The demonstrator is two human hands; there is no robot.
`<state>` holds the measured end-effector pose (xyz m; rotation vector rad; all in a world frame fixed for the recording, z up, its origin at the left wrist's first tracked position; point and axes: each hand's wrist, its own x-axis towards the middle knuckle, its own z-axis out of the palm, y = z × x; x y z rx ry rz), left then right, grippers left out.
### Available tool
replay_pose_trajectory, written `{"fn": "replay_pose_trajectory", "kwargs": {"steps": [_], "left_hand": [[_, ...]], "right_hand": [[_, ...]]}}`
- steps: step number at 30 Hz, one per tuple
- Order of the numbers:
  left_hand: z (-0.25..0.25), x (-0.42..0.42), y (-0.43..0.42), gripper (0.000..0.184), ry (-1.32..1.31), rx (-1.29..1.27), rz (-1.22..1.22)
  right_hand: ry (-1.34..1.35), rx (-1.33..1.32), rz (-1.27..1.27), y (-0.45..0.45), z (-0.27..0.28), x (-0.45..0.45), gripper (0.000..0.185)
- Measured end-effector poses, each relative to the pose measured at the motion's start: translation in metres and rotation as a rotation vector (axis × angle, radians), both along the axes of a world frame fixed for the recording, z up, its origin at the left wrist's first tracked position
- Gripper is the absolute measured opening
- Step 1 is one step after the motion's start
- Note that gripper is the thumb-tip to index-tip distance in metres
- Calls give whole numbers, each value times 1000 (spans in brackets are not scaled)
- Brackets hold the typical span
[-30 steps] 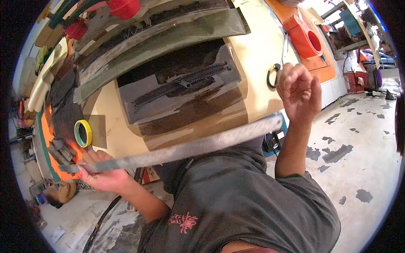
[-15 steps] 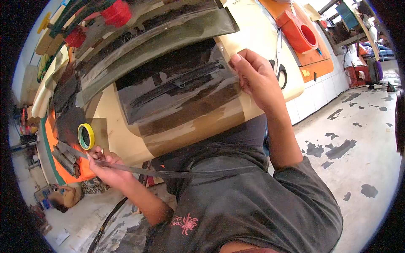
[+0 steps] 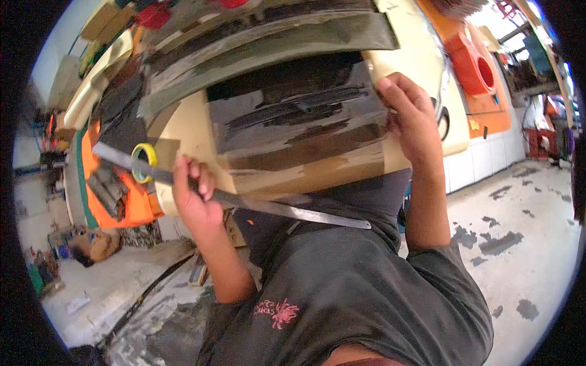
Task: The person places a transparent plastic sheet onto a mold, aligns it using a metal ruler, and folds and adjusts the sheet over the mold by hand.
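A long metal ruler (image 3: 305, 215) slants across the front of my body, with my left hand (image 3: 198, 189) closed around it. At the right edge of a clear, dark-tinted plastic sheet (image 3: 262, 161), my right hand (image 3: 412, 113) pinches the sheet between thumb and fingers. A black zipper strip (image 3: 299, 110) shows on the sheet, somewhat blurred. Left of the sheet, a yellow tape roll (image 3: 144, 163) stands near the ruler. Black-handled scissors (image 3: 444, 122) lie just right of my right hand, partly hidden by it.
Beyond the zipper, long folded plastic strips (image 3: 274, 52) cross the cream work surface (image 3: 189, 131). An orange-red tape dispenser (image 3: 470, 64) sits at the back right. Dark scraps (image 3: 110, 189) lie on orange material at the left. A black cable runs over the floor.
My right hand has come down onto the sheet's right edge and holds it. My left hand has risen with the ruler, whose right end now points lower. The view has shifted.
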<state>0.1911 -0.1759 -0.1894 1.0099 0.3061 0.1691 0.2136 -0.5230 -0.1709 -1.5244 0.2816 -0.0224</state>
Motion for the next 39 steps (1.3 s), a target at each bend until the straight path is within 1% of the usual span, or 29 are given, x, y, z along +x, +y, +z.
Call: {"fn": "replay_pose_trajectory", "kwargs": {"steps": [1, 2, 3, 6, 8, 12, 14, 16, 17, 18, 20, 21, 22, 24, 25, 27, 28, 30, 31, 33, 35, 36, 37, 39], "left_hand": [[1, 1, -1, 19, 4, 20, -36], [6, 2, -5, 19, 76, 49, -5], [10, 4, -8, 19, 56, 95, -20], [7, 10, -11, 18, 44, 145, -30], [10, 11, -14, 18, 48, 38, -44], [15, 5, -6, 21, 4, -10, -56], [23, -2, 2, 28, -79, -31, -3], [38, -6, 17, 32, -115, -45, 16], [45, -7, 29, 35, -149, -67, 20], [50, -6, 46, 41, -177, -108, 18], [65, 1, 79, 42, -208, -37, 44], [72, 5, 96, 44, -227, 17, 48], [76, 12, 115, 44, -235, 20, 56], [79, 31, 158, 47, -220, 11, -51], [79, 42, 178, 47, -227, 16, -48], [76, 66, 215, 38, -189, 51, -43], [76, 80, 231, 38, -194, 52, -49], [70, 110, 267, 25, -92, 215, 128], [58, 128, 314, 17, -54, 146, 36], [48, 159, 363, 18, -95, 188, -10], [53, 175, 360, 20, -1, 355, 182], [42, 191, 387, 23, 13, 368, 150], [39, 197, 389, 23, 10, 363, 135], [29, 206, 384, 26, 58, 633, 184]], "right_hand": [[-2, -34, -14, 0, 0, 0, 22], [36, -26, -21, 3, 3, 0, 23], [-12, 23, -19, 4, 2, 0, 22], [56, 56, -54, 4, 6, -1, 24], [43, 62, -35, 3, 4, -1, 24], [44, -8, -55, 6, 8, -1, 27], [52, -20, -72, 8, 13, -4, 28], [60, -7, -93, 7, 14, -4, 28], [-48, -81, -77, 2, 1, 0, 29], [-107, -103, -64, 5, -1, 0, 30], [-175, -118, -43, 10, 1, -2, 31], [-81, -48, -67, 11, 7, -2, 31], [13, 19, -93, 10, 11, -2, 32], [15, 20, -57, 4, 8, -2, 28], [26, 18, -29, 2, 6, -2, 24], [16, 44, -32, 3, 6, -2, 24], [16, 64, -40, 3, 6, -3, 24], [9, 58, -35, 2, 7, -5, 24], [4, 54, -23, 1, 7, -5, 24], [2, 89, -64, -1, 4, -4, 24], [-18, 120, -37, -2, 4, -4, 26], [-3, 149, -39, -2, 4, -4, 25], [-4, 144, -54, -2, 4, -4, 25], [-12, 102, -9, -3, 5, -5, 26]]}}
